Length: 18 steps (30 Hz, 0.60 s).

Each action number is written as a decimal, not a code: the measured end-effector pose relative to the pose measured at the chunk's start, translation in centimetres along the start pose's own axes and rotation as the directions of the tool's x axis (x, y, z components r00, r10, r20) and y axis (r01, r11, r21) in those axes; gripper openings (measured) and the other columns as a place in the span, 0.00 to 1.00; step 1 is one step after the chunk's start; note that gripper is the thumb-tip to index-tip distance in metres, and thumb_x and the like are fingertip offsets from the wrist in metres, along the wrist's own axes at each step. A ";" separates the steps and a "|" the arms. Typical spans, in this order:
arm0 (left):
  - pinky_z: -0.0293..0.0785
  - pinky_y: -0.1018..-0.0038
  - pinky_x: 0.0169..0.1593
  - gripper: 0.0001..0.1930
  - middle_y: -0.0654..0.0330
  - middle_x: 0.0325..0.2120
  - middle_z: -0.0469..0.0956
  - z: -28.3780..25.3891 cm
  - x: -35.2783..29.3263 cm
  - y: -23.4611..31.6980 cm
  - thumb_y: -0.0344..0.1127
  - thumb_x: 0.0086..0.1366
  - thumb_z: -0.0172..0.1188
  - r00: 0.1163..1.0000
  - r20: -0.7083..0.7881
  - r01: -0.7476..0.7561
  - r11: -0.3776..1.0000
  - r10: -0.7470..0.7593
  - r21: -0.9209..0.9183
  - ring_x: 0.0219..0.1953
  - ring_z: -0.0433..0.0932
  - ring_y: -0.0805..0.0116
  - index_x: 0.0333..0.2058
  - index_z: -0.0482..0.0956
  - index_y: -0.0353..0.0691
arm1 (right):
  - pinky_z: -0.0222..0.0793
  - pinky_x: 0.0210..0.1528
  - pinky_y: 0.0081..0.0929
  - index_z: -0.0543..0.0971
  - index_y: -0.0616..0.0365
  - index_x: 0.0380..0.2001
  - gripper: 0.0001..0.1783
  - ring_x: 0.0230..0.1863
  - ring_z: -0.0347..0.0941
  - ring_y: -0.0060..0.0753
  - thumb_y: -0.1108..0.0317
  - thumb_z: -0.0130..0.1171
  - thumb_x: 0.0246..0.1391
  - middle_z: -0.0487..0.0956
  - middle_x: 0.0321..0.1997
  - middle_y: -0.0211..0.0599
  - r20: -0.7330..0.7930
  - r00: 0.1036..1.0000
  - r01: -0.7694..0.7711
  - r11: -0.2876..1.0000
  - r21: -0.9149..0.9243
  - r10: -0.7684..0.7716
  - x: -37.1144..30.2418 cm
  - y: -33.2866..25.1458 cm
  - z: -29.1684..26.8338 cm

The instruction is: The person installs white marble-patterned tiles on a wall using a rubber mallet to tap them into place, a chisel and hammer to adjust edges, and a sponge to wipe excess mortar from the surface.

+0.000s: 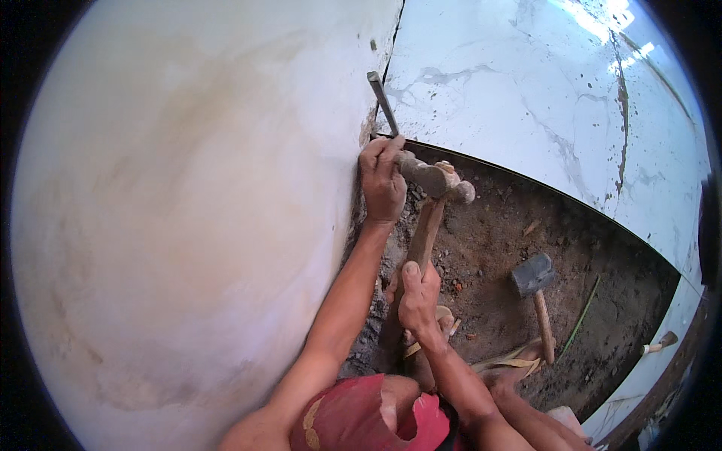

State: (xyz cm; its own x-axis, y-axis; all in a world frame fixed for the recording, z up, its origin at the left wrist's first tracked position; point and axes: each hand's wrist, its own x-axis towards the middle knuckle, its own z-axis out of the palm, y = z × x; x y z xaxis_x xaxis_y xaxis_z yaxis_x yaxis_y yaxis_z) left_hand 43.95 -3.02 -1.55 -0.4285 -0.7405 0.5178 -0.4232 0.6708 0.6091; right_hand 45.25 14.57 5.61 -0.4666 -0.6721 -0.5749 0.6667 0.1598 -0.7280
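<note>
My left hand (383,180) is closed around the lower part of a metal chisel (383,101), right where the wall meets the tile edge. The chisel's upper shaft leans up and to the left across the corner. My right hand (420,297) grips the wooden handle of a ball-peen hammer (425,229). Its dusty steel head is beside my left hand, with the flat-faced end toward my fingers and the rounded end to the right. The chisel's tip is hidden behind my left hand.
A pale plastered wall (180,225) rises along my left. White marbled tiles (496,90) border the bare soil (489,248) ahead and to the right. A black-headed mallet (533,275), a thin green stick (581,316) and a small wooden-handled tool (660,343) lie to the right.
</note>
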 end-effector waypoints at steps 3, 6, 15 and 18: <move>0.65 0.60 0.56 0.18 0.51 0.43 0.71 0.0 0.6 0.1 0.25 0.57 0.51 1.000 -0.015 -0.004 1.000 0.004 0.000 0.50 0.69 0.51 0.47 0.76 0.41 | 0.65 0.20 0.25 0.66 0.59 0.33 0.27 0.19 0.67 0.26 0.45 0.61 0.51 0.69 0.20 0.33 0.025 0.984 0.168 0.962 0.216 -0.178 -0.4 -0.3 0.1; 0.65 0.60 0.56 0.16 0.51 0.43 0.71 -0.2 0.2 0.1 0.29 0.59 0.52 1.000 0.017 -0.013 1.000 0.013 -0.003 0.50 0.70 0.51 0.47 0.76 0.41 | 0.66 0.21 0.27 0.67 0.59 0.33 0.26 0.19 0.68 0.28 0.47 0.63 0.49 0.70 0.21 0.36 0.019 0.922 0.344 0.839 0.422 -0.388 -1.5 -1.4 0.3; 0.69 0.64 0.53 0.15 0.54 0.45 0.71 -0.4 -0.4 0.1 0.24 0.60 0.56 0.999 -0.038 0.002 0.999 0.000 0.050 0.49 0.71 0.55 0.46 0.77 0.43 | 0.62 0.20 0.21 0.67 0.60 0.32 0.28 0.17 0.65 0.21 0.41 0.50 0.57 0.69 0.18 0.29 0.055 0.982 0.185 0.979 -0.090 -0.180 -0.9 -0.3 0.3; 0.70 0.64 0.53 0.15 0.54 0.44 0.71 0.1 -0.3 0.4 0.24 0.60 0.57 0.999 -0.034 0.019 1.000 -0.019 -0.021 0.50 0.71 0.55 0.46 0.76 0.43 | 0.62 0.21 0.22 0.68 0.61 0.33 0.26 0.18 0.65 0.21 0.44 0.52 0.57 0.69 0.18 0.28 0.030 0.945 0.326 0.945 -0.040 -0.325 -0.5 1.5 -0.4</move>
State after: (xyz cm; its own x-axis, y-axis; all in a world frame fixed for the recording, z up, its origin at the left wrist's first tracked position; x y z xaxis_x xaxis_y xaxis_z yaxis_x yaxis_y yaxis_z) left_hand 43.87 -2.57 -1.51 -0.3929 -0.7543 0.5259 -0.4145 0.6558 0.6309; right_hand 46.23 15.45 4.70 -0.6401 -0.7091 -0.2959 0.4546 -0.0390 -0.8898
